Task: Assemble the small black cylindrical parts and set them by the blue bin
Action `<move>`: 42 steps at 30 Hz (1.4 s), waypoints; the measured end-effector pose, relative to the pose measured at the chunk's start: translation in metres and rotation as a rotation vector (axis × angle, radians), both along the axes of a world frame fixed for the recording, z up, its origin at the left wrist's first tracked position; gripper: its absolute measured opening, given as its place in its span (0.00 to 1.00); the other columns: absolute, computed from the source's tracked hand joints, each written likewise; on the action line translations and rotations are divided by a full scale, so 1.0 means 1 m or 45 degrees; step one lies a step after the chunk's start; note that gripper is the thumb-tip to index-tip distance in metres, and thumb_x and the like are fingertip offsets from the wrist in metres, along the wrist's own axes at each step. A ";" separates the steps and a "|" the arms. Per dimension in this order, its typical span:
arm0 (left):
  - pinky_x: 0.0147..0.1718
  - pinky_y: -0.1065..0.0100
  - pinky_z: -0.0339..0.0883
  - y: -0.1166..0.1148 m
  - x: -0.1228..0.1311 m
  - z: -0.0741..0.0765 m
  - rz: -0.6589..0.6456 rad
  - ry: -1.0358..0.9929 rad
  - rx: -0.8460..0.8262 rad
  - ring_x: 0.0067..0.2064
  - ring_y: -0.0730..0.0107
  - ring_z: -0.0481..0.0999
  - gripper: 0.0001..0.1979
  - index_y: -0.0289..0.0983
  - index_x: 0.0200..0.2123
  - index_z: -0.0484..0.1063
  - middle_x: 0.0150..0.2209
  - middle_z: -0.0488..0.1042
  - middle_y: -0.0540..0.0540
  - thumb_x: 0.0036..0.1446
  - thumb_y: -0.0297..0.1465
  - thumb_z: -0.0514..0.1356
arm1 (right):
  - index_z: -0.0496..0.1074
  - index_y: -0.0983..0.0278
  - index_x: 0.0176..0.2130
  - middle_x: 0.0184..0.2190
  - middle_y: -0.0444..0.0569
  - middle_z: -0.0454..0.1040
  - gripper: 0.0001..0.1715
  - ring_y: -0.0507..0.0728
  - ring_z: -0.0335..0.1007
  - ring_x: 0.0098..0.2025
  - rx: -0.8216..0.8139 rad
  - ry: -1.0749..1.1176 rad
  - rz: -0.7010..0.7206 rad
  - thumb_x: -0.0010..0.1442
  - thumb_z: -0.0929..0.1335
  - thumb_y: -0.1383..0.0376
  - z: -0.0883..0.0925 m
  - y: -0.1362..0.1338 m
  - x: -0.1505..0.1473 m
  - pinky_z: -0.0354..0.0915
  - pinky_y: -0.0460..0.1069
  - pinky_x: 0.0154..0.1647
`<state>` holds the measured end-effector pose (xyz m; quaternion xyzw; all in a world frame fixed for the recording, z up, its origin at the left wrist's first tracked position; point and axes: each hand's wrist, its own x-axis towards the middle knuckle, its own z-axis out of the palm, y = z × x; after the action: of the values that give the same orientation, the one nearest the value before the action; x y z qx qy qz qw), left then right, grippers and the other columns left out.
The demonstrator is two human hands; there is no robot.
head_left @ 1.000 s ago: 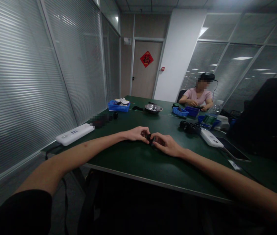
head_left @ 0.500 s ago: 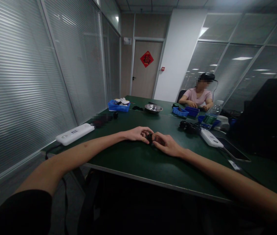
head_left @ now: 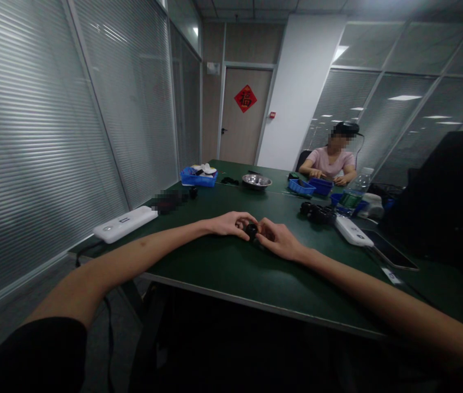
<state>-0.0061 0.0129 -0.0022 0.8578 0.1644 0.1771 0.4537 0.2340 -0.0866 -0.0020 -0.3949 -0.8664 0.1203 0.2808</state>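
Over the green table [head_left: 223, 273], a small round black part [head_left: 251, 231] sits between my two hands; its exact kind is too small to make out. My left hand [head_left: 233, 224] is curled around its left side, thumb and fingers closed on it. From the right, the thumb and fingers of my right hand [head_left: 278, 240] pinch at the same part. My fingers hide some of its edges.
Further back are a metal bowl [head_left: 256, 182], a filled blue basket [head_left: 199, 176] and a smaller blue basket [head_left: 301, 188]. Black parts [head_left: 317, 212], a bottle [head_left: 354, 192], a white power bank [head_left: 352, 231] and a tablet [head_left: 390, 250] lie right. Another white device [head_left: 125, 224] lies left. A co-worker [head_left: 331, 161] sits opposite.
My right fingers have shifted slightly on the small black part, and more of its round face shows. My left hand stays almost still. The co-worker's hands have moved a little.
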 end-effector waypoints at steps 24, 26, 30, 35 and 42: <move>0.38 0.66 0.62 -0.006 0.000 0.004 0.011 -0.008 -0.029 0.37 0.70 0.71 0.37 0.36 0.61 0.66 0.41 0.75 0.48 0.50 0.37 0.74 | 0.66 0.61 0.64 0.42 0.51 0.77 0.29 0.58 0.73 0.39 0.119 -0.188 0.012 0.69 0.67 0.53 0.001 0.003 0.002 0.67 0.52 0.42; 0.39 0.65 0.63 -0.007 0.000 0.004 0.013 -0.017 -0.024 0.39 0.70 0.72 0.37 0.37 0.61 0.67 0.45 0.76 0.45 0.49 0.36 0.74 | 0.65 0.60 0.67 0.42 0.51 0.77 0.31 0.59 0.73 0.39 0.124 -0.203 0.018 0.69 0.67 0.53 0.001 0.004 0.002 0.68 0.53 0.42; 0.41 0.65 0.65 -0.007 0.000 0.005 0.020 -0.033 -0.008 0.41 0.68 0.73 0.36 0.37 0.60 0.68 0.48 0.75 0.43 0.49 0.34 0.74 | 0.60 0.58 0.70 0.41 0.51 0.77 0.34 0.59 0.73 0.39 0.128 -0.243 0.033 0.70 0.67 0.54 0.000 0.005 0.002 0.68 0.53 0.42; 0.39 0.66 0.64 -0.007 0.000 0.005 -0.014 -0.053 -0.055 0.39 0.70 0.73 0.35 0.36 0.59 0.68 0.44 0.76 0.45 0.49 0.34 0.74 | 0.58 0.59 0.71 0.43 0.51 0.77 0.36 0.59 0.73 0.38 0.117 -0.212 0.022 0.70 0.67 0.54 -0.001 0.005 0.002 0.67 0.53 0.41; 0.36 0.68 0.62 -0.002 0.001 0.000 -0.020 -0.026 -0.055 0.36 0.72 0.70 0.36 0.35 0.60 0.66 0.39 0.74 0.49 0.50 0.36 0.74 | 0.66 0.61 0.62 0.35 0.46 0.75 0.25 0.53 0.69 0.29 0.061 -0.044 -0.037 0.69 0.67 0.57 0.002 -0.002 0.002 0.64 0.48 0.33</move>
<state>-0.0052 0.0106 -0.0022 0.8471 0.1568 0.1786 0.4753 0.2361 -0.0885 -0.0001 -0.4027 -0.8679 0.0884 0.2770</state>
